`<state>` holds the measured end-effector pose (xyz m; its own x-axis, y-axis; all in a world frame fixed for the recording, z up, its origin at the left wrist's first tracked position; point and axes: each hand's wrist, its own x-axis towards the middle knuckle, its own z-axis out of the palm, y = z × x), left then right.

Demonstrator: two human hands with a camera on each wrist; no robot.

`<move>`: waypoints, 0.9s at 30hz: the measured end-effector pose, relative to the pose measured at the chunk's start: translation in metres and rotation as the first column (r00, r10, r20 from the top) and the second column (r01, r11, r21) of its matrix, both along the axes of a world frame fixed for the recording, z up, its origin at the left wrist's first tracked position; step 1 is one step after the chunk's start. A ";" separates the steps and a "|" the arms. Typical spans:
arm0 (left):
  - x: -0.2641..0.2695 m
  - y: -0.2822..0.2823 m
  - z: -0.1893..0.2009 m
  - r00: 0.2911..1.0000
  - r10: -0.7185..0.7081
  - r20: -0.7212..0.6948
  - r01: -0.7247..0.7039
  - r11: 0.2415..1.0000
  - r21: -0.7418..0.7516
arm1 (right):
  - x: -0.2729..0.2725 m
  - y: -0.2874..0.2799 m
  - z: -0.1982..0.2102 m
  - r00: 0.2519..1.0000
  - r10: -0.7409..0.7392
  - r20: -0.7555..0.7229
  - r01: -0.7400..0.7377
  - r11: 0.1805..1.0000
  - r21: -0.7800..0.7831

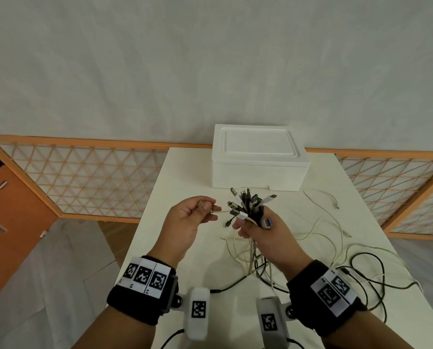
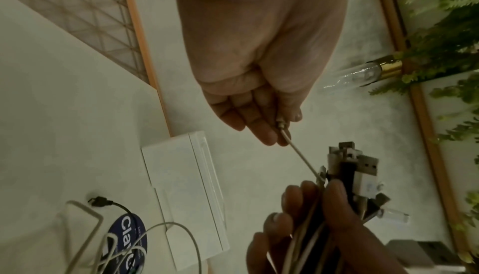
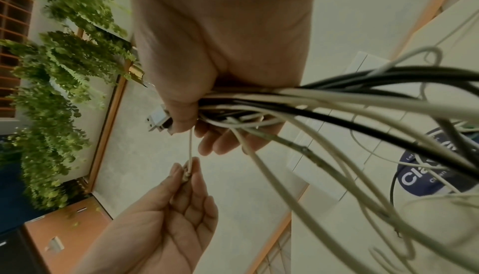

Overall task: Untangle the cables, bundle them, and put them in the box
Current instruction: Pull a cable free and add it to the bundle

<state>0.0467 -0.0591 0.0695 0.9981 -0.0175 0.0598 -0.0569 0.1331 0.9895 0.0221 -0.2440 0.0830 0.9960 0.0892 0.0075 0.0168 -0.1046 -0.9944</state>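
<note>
While gripping a sheaf of cables upright in the right hand, with plug ends fanning out above the curled fingers and loose tails trailing down onto the surface, pinching one pale cable end between thumb and forefinger of the left hand. Holding that end just to the left of the sheaf, with the thin cord running taut and nearly level from the left fingers across to the right fist. Long axis of the single cord lying across the body, left to right; long axis of the sheaf standing roughly upright, so the two meeting almost at a right angle. Left hand being nearer the free end, right hand nearer the knot of strands below the fist. Judging the stage as sorting and gathering ends, with bundling not yet done. Next move likely calling for bringing the pinched end rightward and upward to join the fanned plugs. Box sitting closed beyond both sets of fingers, closer to the right hand, lid still on. More cables lying loose on the surface to the right of the right fingers.
</note>
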 end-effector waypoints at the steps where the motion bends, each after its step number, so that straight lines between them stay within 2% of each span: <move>1: 0.000 0.000 -0.001 1.000 0.003 -0.001 -0.003 1.000 0.005 | 0.001 0.001 -0.001 1.000 -0.024 -0.003 0.024 1.000 0.007; 8: 0.007 0.018 -0.001 0.998 0.049 -0.027 -0.047 0.997 0.058 | 0.002 -0.007 -0.002 0.975 -0.213 0.056 0.212 0.977 0.027; 12: 0.013 0.033 -0.003 0.994 0.105 -0.031 -0.102 0.990 0.100 | -0.001 -0.011 0.012 0.964 -0.237 0.122 0.219 0.965 0.140; 16: 0.015 0.058 -0.014 0.977 0.204 -0.070 -0.197 0.976 0.092 | 0.009 -0.029 0.008 0.944 -0.295 0.150 0.263 0.943 0.204; 21: 0.015 0.072 -0.019 0.958 0.270 -0.096 -0.265 0.963 0.056 | 0.012 -0.042 0.000 0.949 -0.286 0.129 0.255 0.942 0.217; 27: 0.021 0.075 -0.010 0.950 0.301 -0.083 -0.307 0.950 -0.057 | 0.008 -0.039 0.010 0.964 -0.248 0.094 0.217 0.942 0.256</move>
